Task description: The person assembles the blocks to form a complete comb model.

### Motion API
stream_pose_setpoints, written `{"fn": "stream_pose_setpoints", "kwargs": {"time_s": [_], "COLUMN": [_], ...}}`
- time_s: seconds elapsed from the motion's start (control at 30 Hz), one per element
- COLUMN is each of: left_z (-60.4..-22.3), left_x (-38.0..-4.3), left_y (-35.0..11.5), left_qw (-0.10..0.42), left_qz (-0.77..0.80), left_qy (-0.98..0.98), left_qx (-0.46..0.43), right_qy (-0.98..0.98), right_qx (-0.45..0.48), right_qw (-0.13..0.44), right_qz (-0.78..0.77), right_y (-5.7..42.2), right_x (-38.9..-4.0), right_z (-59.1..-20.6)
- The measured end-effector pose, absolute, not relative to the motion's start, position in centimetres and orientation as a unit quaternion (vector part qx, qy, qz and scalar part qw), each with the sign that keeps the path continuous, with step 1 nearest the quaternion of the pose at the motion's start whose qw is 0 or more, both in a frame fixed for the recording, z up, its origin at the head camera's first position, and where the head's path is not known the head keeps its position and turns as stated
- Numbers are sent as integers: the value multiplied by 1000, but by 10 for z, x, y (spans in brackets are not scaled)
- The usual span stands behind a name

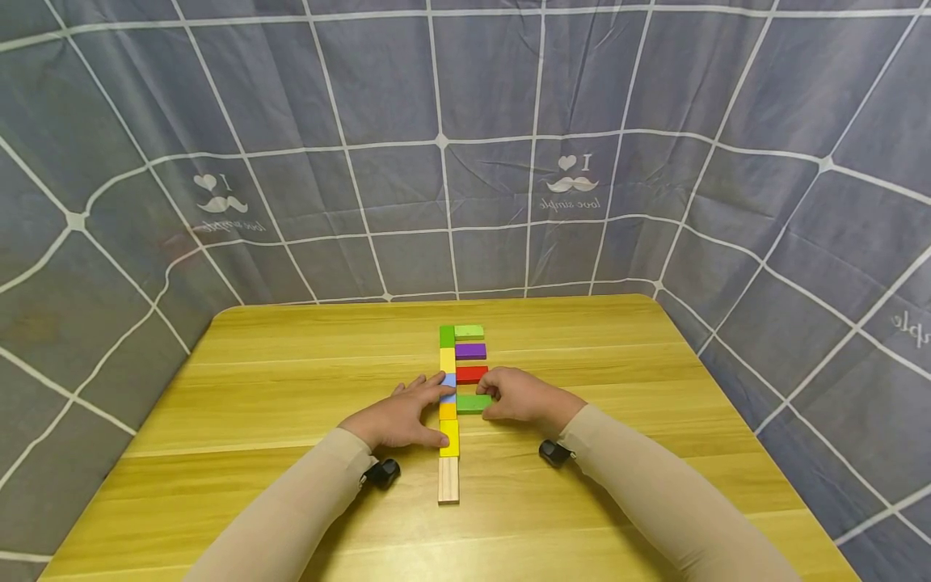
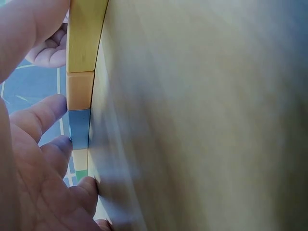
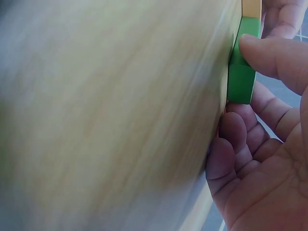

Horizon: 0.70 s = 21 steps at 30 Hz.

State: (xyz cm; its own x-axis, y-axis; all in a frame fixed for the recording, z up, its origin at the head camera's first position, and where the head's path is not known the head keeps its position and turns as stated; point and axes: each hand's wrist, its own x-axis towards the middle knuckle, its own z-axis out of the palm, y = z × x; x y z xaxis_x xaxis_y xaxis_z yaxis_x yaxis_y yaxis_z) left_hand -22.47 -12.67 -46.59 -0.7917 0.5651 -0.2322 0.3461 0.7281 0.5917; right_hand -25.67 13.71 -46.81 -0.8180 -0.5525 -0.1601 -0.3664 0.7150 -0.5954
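Note:
A straight column of wooden blocks runs away from me: plain wood point(image 1: 448, 482) nearest, then yellow point(image 1: 452, 436), orange point(image 1: 447, 411), blue point(image 1: 449, 398), pale yellow point(image 1: 447, 358) and dark green point(image 1: 447, 336) at the far end. My left hand point(image 1: 407, 415) lies along the column's left side, fingers spread and touching the blocks. On the other side, my right hand point(image 1: 527, 396) pinches a green block point(image 3: 241, 85) that lies crosswise against the column. Beyond it, red point(image 1: 471, 374), purple point(image 1: 470, 352) and light green point(image 1: 469, 331) blocks stick out to the right.
The blocks lie on a wood-grain table point(image 1: 291, 364). A grey curtain point(image 1: 494, 194) with white lines stands behind the table and along both sides. Each wrist carries a small black camera, one at the left sleeve point(image 1: 305, 501) and one at the right sleeve point(image 1: 655, 493).

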Motion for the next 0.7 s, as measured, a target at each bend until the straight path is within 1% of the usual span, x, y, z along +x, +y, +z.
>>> {"fn": "stream_pose_setpoints", "kwargs": {"time_s": [0.57, 0.7], "left_z": [-466, -466], "left_x": [-225, -225], "left_y": [-127, -129], "left_qw": [203, 209], "left_qz": [271, 285], "left_qy": [907, 904], "left_qx": [250, 240], "right_qy": [907, 906], "right_qx": [-243, -234], "right_qw": [169, 155], "right_qz": [-301, -317], "right_y": [141, 148], "right_x": [-258, -260], "right_z": [-467, -464]}}
